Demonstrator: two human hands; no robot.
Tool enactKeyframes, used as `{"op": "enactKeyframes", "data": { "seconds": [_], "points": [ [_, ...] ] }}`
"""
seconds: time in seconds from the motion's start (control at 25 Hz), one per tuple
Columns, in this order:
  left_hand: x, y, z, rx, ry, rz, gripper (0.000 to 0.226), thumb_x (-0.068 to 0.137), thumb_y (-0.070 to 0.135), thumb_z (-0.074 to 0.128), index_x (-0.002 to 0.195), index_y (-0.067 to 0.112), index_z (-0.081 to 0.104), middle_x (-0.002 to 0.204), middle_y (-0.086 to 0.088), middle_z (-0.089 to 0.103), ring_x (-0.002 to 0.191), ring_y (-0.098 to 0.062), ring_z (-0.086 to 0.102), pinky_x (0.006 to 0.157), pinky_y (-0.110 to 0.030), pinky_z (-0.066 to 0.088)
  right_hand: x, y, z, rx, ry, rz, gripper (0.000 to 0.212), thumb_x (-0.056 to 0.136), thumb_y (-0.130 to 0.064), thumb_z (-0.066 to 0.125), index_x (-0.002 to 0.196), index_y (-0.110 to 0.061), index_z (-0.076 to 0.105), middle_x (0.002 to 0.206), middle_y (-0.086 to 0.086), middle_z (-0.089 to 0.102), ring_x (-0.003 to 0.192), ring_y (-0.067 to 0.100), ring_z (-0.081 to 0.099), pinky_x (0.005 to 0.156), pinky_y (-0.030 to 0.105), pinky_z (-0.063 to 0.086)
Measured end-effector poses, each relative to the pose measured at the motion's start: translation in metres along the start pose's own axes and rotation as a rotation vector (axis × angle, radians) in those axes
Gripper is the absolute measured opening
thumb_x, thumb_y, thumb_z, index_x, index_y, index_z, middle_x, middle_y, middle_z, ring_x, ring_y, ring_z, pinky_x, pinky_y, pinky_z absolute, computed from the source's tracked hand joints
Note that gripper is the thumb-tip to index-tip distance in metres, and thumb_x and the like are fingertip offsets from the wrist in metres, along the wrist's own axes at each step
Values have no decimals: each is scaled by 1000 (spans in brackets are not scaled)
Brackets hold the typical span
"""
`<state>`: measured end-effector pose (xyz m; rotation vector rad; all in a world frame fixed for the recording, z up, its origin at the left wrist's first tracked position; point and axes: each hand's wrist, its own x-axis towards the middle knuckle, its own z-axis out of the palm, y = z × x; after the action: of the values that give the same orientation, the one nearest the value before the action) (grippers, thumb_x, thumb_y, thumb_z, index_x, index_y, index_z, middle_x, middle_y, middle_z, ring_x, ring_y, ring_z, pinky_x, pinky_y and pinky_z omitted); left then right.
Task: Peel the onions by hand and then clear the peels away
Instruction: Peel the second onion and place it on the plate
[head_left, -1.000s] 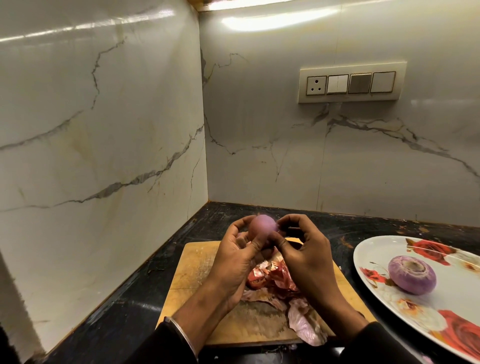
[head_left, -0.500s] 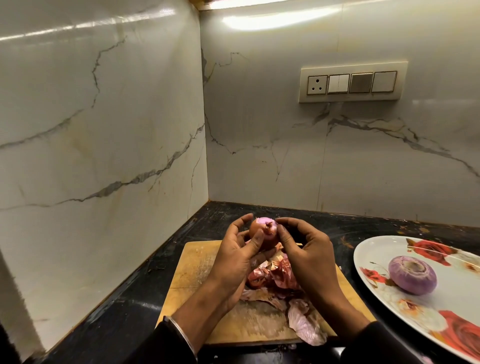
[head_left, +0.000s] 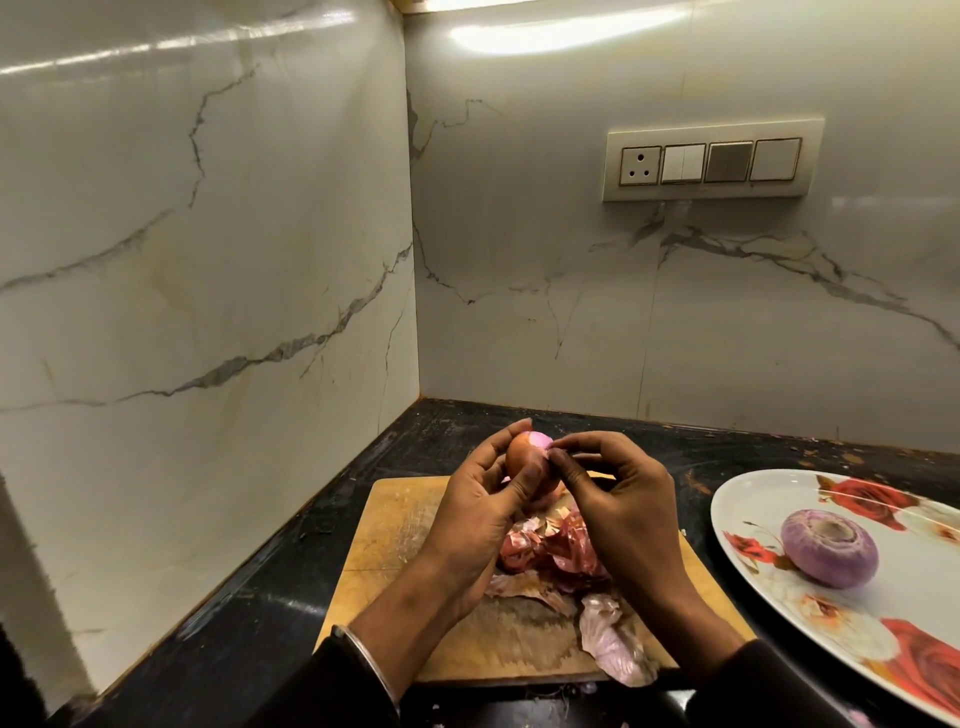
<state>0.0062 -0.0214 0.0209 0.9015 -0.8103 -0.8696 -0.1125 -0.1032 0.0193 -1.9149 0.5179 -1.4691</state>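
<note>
My left hand (head_left: 480, 512) grips a small onion (head_left: 525, 458) above the wooden cutting board (head_left: 395, 530). The onion still wears brown skin on its side, with pink flesh bared at the top. My right hand (head_left: 621, 506) pinches the skin at the onion's upper right edge with thumb and forefinger. A heap of reddish onion peels (head_left: 558, 558) lies on the board under both hands, and one pale peel (head_left: 610, 642) reaches the board's near edge. A peeled purple onion (head_left: 829, 555) sits on the white rose-patterned plate (head_left: 753, 519) at the right.
The board lies on a black countertop (head_left: 270, 613) in a corner of marble-look walls. A switch panel with a socket (head_left: 709, 165) is mounted on the back wall. The plate runs out of view at the right edge.
The onion has turned in my left hand: the smooth pink side showed before, now the brown-skinned side faces me. My right fingers have moved onto the skin's edge.
</note>
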Motion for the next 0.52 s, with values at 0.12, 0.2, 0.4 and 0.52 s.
{"op": "enactKeyframes", "data": {
  "seconds": [0.12,0.2,0.4,0.52],
  "points": [
    [-1,-1,3,21,-15,-12,48,82,17,68,129,13,58,117,-9,72,110,-25,69,97,-45,54,3,4,-3,-1,42,43,13,87,-8,70,92,-20,71,89,-5,70,86,5,66,74,18,55],
    [-1,0,4,31,-16,-13,44,83,19,67,126,11,59,115,-9,73,109,-25,70,95,-42,56,3,4,-3,-48,42,18,14,87,-6,71,92,-19,71,88,-6,70,85,5,66,73,18,55],
    [-1,2,3,-43,17,-9,40,85,15,66,125,10,61,115,-12,71,104,-25,71,89,-40,59,2,1,-4,-279,-19,-175,16,86,-6,71,99,-15,72,90,-5,69,83,4,65,75,11,53],
    [-1,1,3,-17,34,-9,43,85,13,66,127,11,59,119,-13,68,104,-25,71,88,-40,59,0,-1,-4,-318,-32,-201,15,89,-5,69,102,-13,71,91,-5,70,81,2,65,75,6,50]
  ]
}}
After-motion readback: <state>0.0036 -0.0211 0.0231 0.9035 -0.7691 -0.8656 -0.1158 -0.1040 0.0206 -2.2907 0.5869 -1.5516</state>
